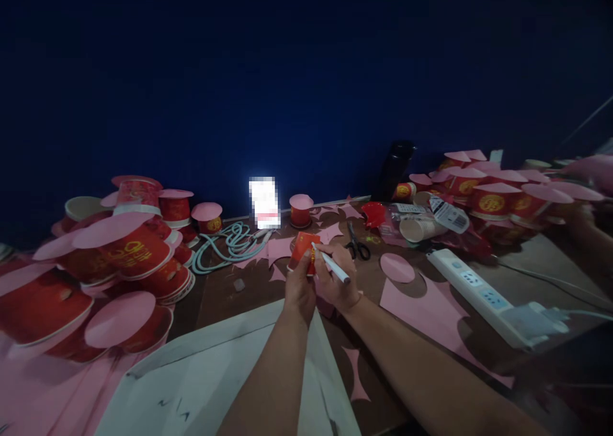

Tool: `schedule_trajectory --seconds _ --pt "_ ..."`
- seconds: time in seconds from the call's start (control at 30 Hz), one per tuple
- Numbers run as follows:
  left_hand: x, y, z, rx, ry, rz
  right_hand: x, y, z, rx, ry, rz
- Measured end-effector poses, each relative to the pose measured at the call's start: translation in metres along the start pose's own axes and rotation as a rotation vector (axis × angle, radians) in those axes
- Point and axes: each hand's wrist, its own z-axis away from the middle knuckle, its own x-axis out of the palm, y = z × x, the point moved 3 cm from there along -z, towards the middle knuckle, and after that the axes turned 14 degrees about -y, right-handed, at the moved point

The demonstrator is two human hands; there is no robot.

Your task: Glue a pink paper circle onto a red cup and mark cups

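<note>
In the middle of the head view, my left hand [299,288] is closed around a small red paper cup [301,245] with gold print, tilted toward me. My right hand [345,269] grips a white marker pen [338,270], its tip end at the cup's side; whether it touches cannot be made out. Black-handled scissors [357,244] lie just beyond the right hand. A round pink paper disc [397,267] rests to its right, near a pink sheet with curved cutouts [421,318]. Another red cup [301,216] capped with a pink disc stands behind my hands.
Red cups with pink discs [131,244] are piled at left, and more [493,196] at right. A pale blue cable [225,252] lies coiled near a bright, pixelated screen [265,203]. A power strip [472,289] with plugs sits right. A white board [205,372] lies under my forearms.
</note>
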Motion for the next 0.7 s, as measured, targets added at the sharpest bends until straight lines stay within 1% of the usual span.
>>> schedule_trajectory --seconds 0.13,0.3,0.5,0.7 --pt "0.0001 -0.0001 0.0001 -0.001 -0.024 0.0 0.0002 -0.0006 0.0007 -0.003 0.005 0.009" --pt "0.0014 0.0014 0.0022 -0.019 -0.001 -0.013 0.0001 -0.001 0.0008 -0.008 -0.004 0.018" --pt "0.0012 0.0014 0.0014 -0.005 -0.02 -0.01 -0.0002 -0.0018 0.0012 -0.011 0.0 0.019" --pt "-0.0003 0.0008 0.0005 -0.013 -0.008 -0.006 0.0007 -0.0032 0.002 -0.023 0.016 0.016"
